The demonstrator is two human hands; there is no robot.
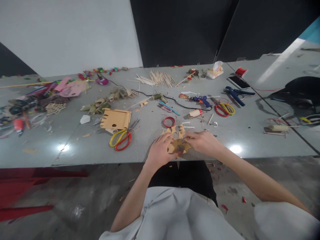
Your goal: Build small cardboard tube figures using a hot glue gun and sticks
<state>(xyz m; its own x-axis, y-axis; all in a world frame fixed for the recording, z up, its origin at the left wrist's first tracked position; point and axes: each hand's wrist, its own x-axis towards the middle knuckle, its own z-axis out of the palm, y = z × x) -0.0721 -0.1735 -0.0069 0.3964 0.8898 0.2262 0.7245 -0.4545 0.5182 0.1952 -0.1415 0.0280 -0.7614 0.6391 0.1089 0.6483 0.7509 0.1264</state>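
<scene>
- The cardboard cutout (pixel 178 142) lies flat at the near edge of the table (pixel 75 146), right in front of the person, with its jagged, tooth-like points aimed away towards a red ring (pixel 169 121).
- Both hands are on it. The left hand (pixel 160 151) presses its fingers on the left part, and the right hand (pixel 203 141) pinches the right edge. The hands sit close together, almost touching over the piece.
- It looks thin and light, so I'd judge it lifts with no effort but bends or creases if squeezed hard.
- The cut points seem the weak spots and likely to fold or tear. The broad middle or the straight edges look like the safer places to hold.
- A dark patch shows in the middle under the fingers. I cannot tell whether it is a hole, glue or shadow.
- To the left lie scissors with red and yellow handles (pixel 121 138), touching a second cardboard piece (pixel 115 119) with a notched edge.
- Farther back a blue glue gun (pixel 201 100) lies with its black cord trailing left, near a second pair of scissors (pixel 224 109).
- A bundle of thin wooden sticks (pixel 160 78) lies at the far side, well apart from the hands, and a phone (pixel 238 82) sits far right.
</scene>
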